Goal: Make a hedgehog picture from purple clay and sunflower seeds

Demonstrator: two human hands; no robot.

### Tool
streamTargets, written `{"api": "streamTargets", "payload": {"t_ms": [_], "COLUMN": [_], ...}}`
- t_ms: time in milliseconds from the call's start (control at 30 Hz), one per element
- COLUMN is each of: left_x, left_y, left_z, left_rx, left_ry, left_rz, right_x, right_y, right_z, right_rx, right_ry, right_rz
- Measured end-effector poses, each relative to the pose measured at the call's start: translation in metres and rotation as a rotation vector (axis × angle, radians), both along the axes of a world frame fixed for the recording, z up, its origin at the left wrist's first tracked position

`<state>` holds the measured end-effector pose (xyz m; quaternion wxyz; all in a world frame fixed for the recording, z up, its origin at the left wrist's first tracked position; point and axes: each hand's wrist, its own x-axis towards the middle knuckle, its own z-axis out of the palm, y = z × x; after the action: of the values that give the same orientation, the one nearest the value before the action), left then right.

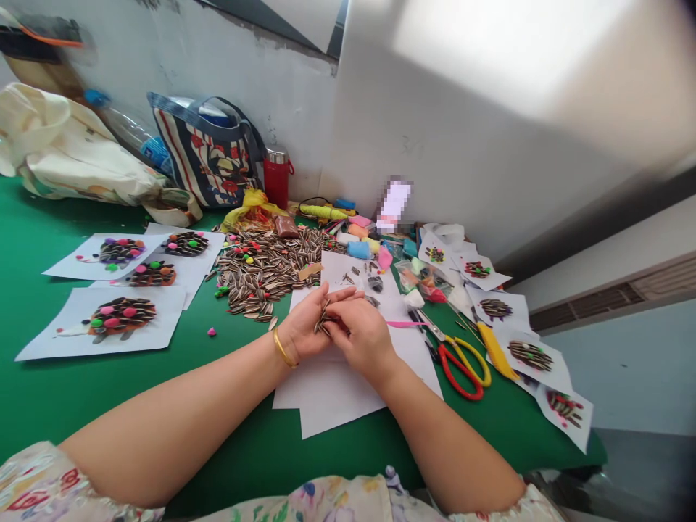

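My left hand (304, 320) is turned palm up and cupped, with a gold bangle at its wrist. A few striped sunflower seeds (322, 320) lie in that palm. Over them, my right hand (363, 335) pinches at the seeds with thumb and fingers; how many it grips is hidden. Both hands are above white sheets of paper (348, 409) on the green table (228, 449). Loose seeds and small dark lumps (375, 284) rest on the paper beyond my fingers. A large heap of sunflower seeds (261, 272) spreads to the left of the sheets.
Seed-covered hedgehog pictures (163, 341) lie at left, with more pictures (536, 355) along the right edge. Scissors (462, 370) with red and yellow handles sit right of the paper. Behind are coloured clay packets (359, 250), a phone (394, 205), a red flask (276, 181) and bags (209, 152).
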<state>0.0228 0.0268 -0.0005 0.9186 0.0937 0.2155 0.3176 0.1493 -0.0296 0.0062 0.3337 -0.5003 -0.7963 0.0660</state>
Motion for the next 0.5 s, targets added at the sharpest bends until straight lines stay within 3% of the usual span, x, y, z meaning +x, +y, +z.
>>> {"api": "streamTargets", "payload": {"t_ms": [267, 400, 500], "left_x": [0.000, -0.003, -0.007], "left_y": [-0.002, 0.001, 0.008], "left_z": [-0.005, 0.000, -0.001], "left_rx": [-0.065, -0.100, -0.077], "left_ry": [-0.092, -0.102, -0.073], "left_rz": [-0.065, 0.007, 0.091], "right_x": [0.007, 0.031, 0.057], "right_y": [0.001, 0.002, 0.001], "right_z": [0.006, 0.010, 0.004], "right_rx": [0.032, 0.000, -0.124], "right_ry": [0.075, 0.244, 0.362], "right_rz": [-0.025, -0.151, -0.285]}}
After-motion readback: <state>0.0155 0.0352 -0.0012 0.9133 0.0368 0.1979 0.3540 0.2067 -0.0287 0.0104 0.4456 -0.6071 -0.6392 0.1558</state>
